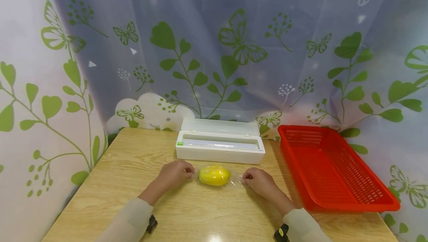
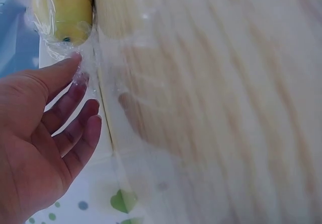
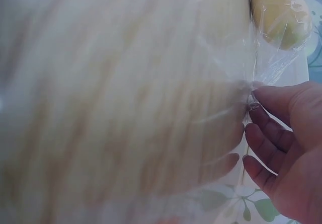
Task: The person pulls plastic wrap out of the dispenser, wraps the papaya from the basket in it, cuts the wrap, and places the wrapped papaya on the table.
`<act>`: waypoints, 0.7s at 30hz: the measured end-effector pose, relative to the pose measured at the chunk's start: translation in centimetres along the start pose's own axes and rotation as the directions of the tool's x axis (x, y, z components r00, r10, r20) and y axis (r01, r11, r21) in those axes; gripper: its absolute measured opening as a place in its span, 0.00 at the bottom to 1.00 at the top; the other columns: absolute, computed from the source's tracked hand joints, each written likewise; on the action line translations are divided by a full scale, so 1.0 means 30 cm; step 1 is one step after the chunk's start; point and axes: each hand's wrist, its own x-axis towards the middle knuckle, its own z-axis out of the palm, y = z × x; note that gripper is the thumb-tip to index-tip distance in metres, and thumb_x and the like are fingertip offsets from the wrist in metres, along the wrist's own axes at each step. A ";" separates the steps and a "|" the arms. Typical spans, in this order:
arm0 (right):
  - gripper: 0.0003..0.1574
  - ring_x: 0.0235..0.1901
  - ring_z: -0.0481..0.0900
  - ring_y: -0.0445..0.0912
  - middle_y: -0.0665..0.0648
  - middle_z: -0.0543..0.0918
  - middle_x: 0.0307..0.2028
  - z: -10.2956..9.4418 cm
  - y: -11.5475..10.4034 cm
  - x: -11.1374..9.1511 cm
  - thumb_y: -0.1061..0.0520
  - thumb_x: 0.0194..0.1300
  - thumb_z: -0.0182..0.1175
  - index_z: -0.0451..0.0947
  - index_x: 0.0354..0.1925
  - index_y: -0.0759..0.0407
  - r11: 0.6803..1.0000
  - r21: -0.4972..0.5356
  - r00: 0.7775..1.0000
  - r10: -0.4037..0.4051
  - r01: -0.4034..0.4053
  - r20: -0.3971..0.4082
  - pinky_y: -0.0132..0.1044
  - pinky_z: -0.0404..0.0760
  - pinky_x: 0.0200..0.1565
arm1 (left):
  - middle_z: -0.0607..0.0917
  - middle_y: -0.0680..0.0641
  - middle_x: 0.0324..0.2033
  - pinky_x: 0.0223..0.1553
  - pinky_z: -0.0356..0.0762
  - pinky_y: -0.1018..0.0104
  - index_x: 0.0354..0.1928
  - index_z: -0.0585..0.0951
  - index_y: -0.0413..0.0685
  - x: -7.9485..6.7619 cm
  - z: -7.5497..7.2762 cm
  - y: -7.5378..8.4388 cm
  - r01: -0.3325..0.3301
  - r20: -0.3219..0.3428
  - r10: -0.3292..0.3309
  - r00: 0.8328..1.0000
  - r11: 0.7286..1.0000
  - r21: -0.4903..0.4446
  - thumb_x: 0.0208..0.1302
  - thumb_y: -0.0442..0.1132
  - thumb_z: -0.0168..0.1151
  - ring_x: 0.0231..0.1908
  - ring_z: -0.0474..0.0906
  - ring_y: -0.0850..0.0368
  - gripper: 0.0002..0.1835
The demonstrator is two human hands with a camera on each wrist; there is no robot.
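Observation:
A yellow oval fruit (image 1: 214,176) lies on its side on the wooden table, wrapped in clear cling film (image 1: 236,180). My left hand (image 1: 176,174) pinches the gathered film end on the fruit's left side between thumb and index finger. On the other side, my right hand (image 1: 261,183) pinches the opposite film end, which is drawn to a narrow twist in the right wrist view. In the left wrist view the fruit's end, with a small dark stem spot, sits just past the thumb. Neither hand touches the fruit itself.
Right behind the fruit stands a white cling film dispenser (image 1: 219,156), its lid (image 1: 220,126) raised, with a film roll and a green slider (image 1: 180,143) inside. A red plastic basket (image 1: 337,171) occupies the table's right side. Patterned curtains enclose the back and sides.

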 end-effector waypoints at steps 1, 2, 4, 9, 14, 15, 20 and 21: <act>0.07 0.31 0.73 0.41 0.44 0.80 0.29 0.000 -0.001 0.000 0.54 0.63 0.71 0.82 0.30 0.48 1.000 -0.007 1.000 0.006 -0.006 0.004 0.38 0.75 0.38 | 0.84 0.63 0.32 0.43 0.76 0.53 0.33 0.86 0.64 -0.001 0.000 0.001 0.002 -0.006 -0.002 1.000 1.000 0.001 0.65 0.46 0.69 0.36 0.78 0.63 0.02; 0.07 0.31 0.73 0.41 0.44 0.80 0.30 0.000 -0.001 -0.001 0.53 0.63 0.71 0.82 0.30 0.48 1.000 -0.016 1.000 0.007 -0.007 0.005 0.38 0.75 0.38 | 0.84 0.63 0.32 0.43 0.76 0.53 0.32 0.86 0.64 -0.002 0.002 0.001 0.003 -0.013 -0.003 1.000 1.000 0.003 0.64 0.46 0.70 0.36 0.78 0.63 0.03; 0.07 0.31 0.73 0.40 0.44 0.81 0.30 0.001 -0.001 -0.001 0.53 0.63 0.71 0.82 0.30 0.47 0.999 -0.034 1.000 0.009 -0.008 0.008 0.38 0.75 0.38 | 0.82 0.63 0.34 0.42 0.76 0.54 0.30 0.85 0.66 -0.002 0.007 -0.001 -0.004 -0.034 0.005 0.999 1.000 0.017 0.64 0.46 0.70 0.37 0.78 0.63 0.05; 0.06 0.31 0.74 0.40 0.43 0.81 0.30 -0.003 0.001 0.001 0.52 0.63 0.71 0.83 0.30 0.47 0.998 -0.058 1.000 -0.005 0.006 0.006 0.38 0.76 0.39 | 0.83 0.62 0.37 0.40 0.78 0.52 0.27 0.83 0.65 0.000 0.016 -0.006 -0.039 -0.073 0.042 0.996 0.999 0.038 0.63 0.45 0.71 0.39 0.81 0.61 0.07; 0.05 0.31 0.75 0.39 0.42 0.82 0.30 -0.007 0.000 -0.001 0.52 0.63 0.71 0.85 0.29 0.46 0.998 -0.057 1.000 -0.017 0.017 -0.002 0.38 0.77 0.39 | 0.85 0.62 0.31 0.41 0.76 0.53 0.27 0.82 0.64 0.004 0.026 -0.008 -0.034 -0.037 0.035 0.999 0.999 0.039 0.65 0.44 0.69 0.34 0.78 0.63 0.09; 0.05 0.31 0.75 0.38 0.42 0.83 0.30 -0.007 0.000 -0.002 0.52 0.62 0.71 0.86 0.30 0.46 0.998 -0.059 1.000 -0.023 0.023 -0.001 0.38 0.77 0.39 | 0.85 0.62 0.31 0.41 0.76 0.53 0.27 0.82 0.64 0.004 0.027 -0.007 -0.030 -0.030 0.031 0.999 0.999 0.040 0.66 0.44 0.68 0.34 0.77 0.63 0.09; 0.04 0.32 0.78 0.39 0.42 0.84 0.31 -0.011 -0.010 -0.006 0.50 0.64 0.69 0.89 0.33 0.46 0.992 -0.112 0.998 -0.065 0.066 0.009 0.40 0.79 0.41 | 0.89 0.58 0.37 0.46 0.78 0.49 0.34 0.87 0.64 -0.011 0.019 -0.002 -0.017 -0.011 0.017 1.000 0.999 0.043 0.67 0.45 0.67 0.41 0.83 0.58 0.03; 0.04 0.33 0.79 0.39 0.42 0.84 0.32 -0.013 -0.014 -0.007 0.49 0.65 0.69 0.89 0.35 0.46 0.988 -0.131 0.997 -0.076 0.077 0.012 0.41 0.79 0.42 | 0.89 0.58 0.39 0.48 0.78 0.49 0.36 0.88 0.63 -0.016 0.016 -0.003 -0.015 -0.008 0.015 1.000 0.999 0.040 0.67 0.45 0.67 0.44 0.84 0.56 0.03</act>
